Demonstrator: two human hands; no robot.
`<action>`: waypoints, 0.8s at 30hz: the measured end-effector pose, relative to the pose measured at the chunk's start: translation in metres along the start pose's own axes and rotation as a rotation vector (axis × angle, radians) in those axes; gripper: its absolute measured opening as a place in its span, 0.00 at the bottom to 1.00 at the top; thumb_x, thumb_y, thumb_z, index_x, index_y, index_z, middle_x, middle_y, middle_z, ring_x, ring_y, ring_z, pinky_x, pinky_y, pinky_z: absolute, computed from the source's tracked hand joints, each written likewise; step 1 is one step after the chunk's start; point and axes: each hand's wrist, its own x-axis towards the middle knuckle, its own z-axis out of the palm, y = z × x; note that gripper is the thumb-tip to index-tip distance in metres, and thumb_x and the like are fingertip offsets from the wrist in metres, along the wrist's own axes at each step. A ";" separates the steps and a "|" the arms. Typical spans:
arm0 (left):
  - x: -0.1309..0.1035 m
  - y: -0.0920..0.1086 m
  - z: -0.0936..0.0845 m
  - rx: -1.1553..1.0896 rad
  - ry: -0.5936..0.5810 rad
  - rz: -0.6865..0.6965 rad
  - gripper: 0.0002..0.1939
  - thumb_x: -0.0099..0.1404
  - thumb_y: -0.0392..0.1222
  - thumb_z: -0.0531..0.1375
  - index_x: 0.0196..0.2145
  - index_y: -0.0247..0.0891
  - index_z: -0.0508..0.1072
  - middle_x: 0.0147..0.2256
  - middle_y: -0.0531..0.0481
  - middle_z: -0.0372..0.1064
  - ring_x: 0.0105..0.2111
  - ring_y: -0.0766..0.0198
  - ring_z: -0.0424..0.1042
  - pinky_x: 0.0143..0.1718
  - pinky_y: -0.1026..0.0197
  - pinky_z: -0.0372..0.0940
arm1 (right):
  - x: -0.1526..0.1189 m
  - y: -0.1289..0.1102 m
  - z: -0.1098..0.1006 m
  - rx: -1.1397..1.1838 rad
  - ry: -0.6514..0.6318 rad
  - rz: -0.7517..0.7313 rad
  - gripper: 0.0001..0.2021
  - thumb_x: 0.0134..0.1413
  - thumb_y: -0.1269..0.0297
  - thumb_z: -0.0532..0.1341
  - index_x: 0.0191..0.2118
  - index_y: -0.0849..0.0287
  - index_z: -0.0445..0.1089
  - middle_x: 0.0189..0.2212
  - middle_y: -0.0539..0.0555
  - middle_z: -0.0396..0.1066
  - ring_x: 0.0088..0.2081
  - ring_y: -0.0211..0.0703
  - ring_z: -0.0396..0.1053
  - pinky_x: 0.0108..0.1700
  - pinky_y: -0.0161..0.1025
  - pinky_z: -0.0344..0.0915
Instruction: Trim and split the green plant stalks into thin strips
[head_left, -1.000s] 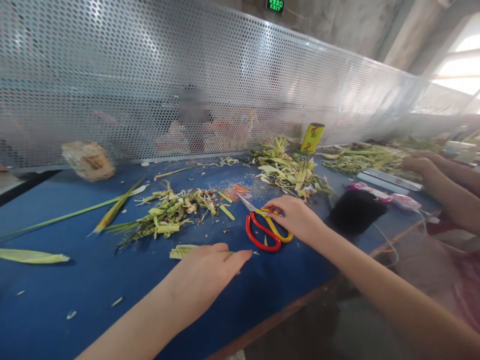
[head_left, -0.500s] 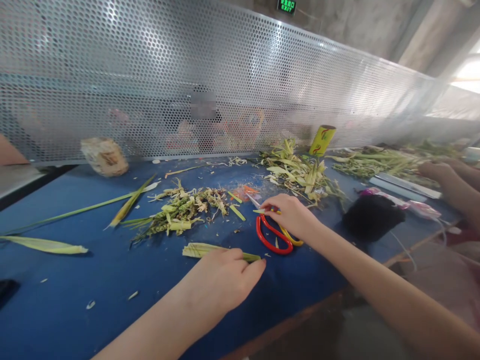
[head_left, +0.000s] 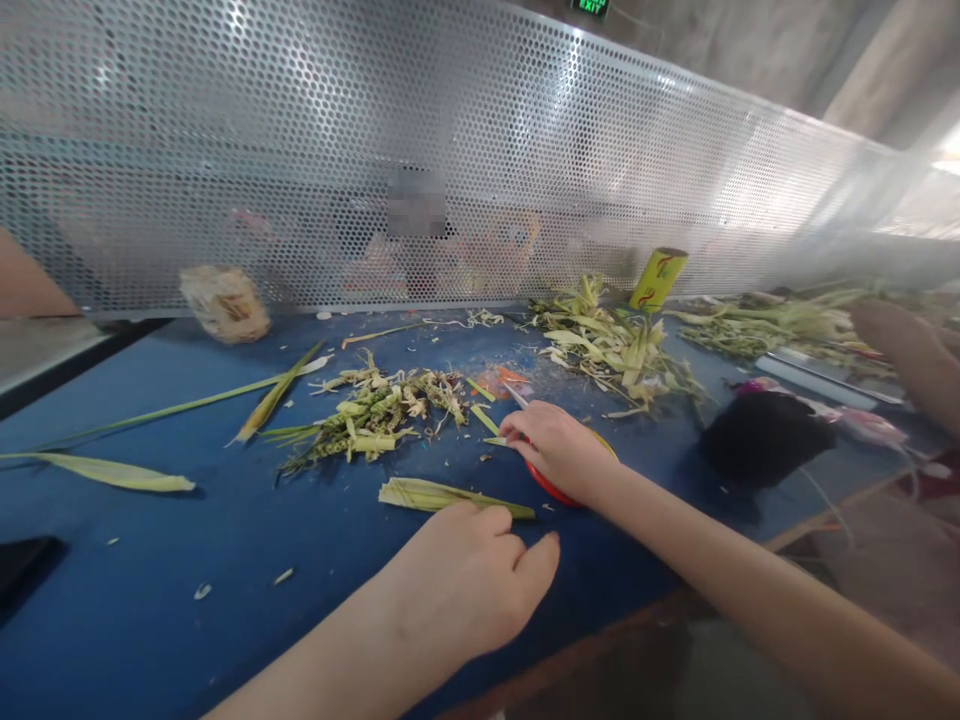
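Folded leaf strip (head_left: 420, 494) lies on blue tabletop (head_left: 315, 620), by your L hand (head_left: 465, 580): fingers loosely curled, thumb apart, can't tell if tips grip. W/ a weak hold, strip could slide or unfold. Your R hand (head_left: 559, 450) seems to pinch a sm. leaf sliver (head_left: 495, 441) above scissors (head_left: 553, 488); knuckles so low might knock 'em askew.

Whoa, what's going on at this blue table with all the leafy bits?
Someone's right hand is over the red and yellow scissors, with a small green scrap at its fingertips. The left hand is right by a long pale-green leaf strip; I can't tell if they touch. Behind them are a leafy pile and a bigger leafy heap. Another person's hand is off to the right.
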 end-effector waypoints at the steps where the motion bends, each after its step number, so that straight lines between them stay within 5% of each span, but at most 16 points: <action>1: -0.001 0.002 0.000 -0.002 0.021 -0.004 0.11 0.61 0.28 0.49 0.39 0.30 0.68 0.18 0.51 0.68 0.18 0.63 0.65 0.17 0.62 0.56 | 0.000 0.000 0.001 0.014 0.000 -0.018 0.09 0.54 0.74 0.53 0.37 0.63 0.69 0.32 0.56 0.70 0.38 0.43 0.64 0.42 0.38 0.59; 10: -0.002 0.029 -0.014 -0.023 -0.039 0.146 0.16 0.59 0.32 0.54 0.46 0.30 0.64 0.23 0.53 0.69 0.19 0.65 0.63 0.15 0.61 0.51 | -0.004 -0.019 0.000 0.182 0.065 -0.050 0.09 0.56 0.73 0.53 0.41 0.61 0.66 0.35 0.54 0.71 0.41 0.42 0.63 0.44 0.38 0.59; 17: -0.006 0.036 -0.006 -0.035 -0.071 0.171 0.15 0.56 0.34 0.57 0.43 0.32 0.65 0.20 0.54 0.68 0.16 0.66 0.59 0.12 0.60 0.44 | -0.018 -0.035 0.000 0.281 0.114 -0.045 0.09 0.55 0.73 0.54 0.42 0.60 0.66 0.31 0.52 0.71 0.38 0.40 0.63 0.43 0.37 0.61; 24: -0.004 0.040 -0.004 -0.053 -0.090 0.169 0.15 0.54 0.35 0.58 0.41 0.31 0.66 0.19 0.54 0.68 0.15 0.67 0.58 0.12 0.60 0.41 | -0.024 -0.049 0.002 0.270 -0.049 0.057 0.06 0.54 0.71 0.56 0.35 0.60 0.69 0.31 0.54 0.68 0.36 0.40 0.65 0.39 0.35 0.61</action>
